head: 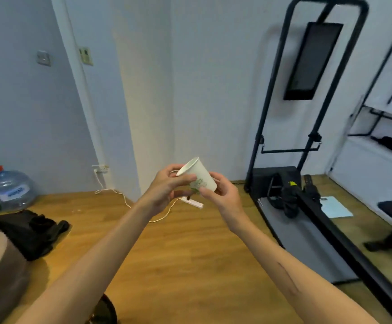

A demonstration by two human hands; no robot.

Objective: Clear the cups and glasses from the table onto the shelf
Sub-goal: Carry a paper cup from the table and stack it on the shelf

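While the treadmill (307, 206) leans by the wall and a water jug (10, 189) sits far left on the wood floor (190, 265), both hands hold a tilted white paper cup (198, 175) mid-air: left hand (167, 190) pinching near the rim, right hand (220, 195) curled round the base.

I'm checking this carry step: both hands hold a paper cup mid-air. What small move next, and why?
Probably turn right toward the shelf unit, keeping the grip. The paper cup is tilted, held between the left hand and right hand, above bare floor.
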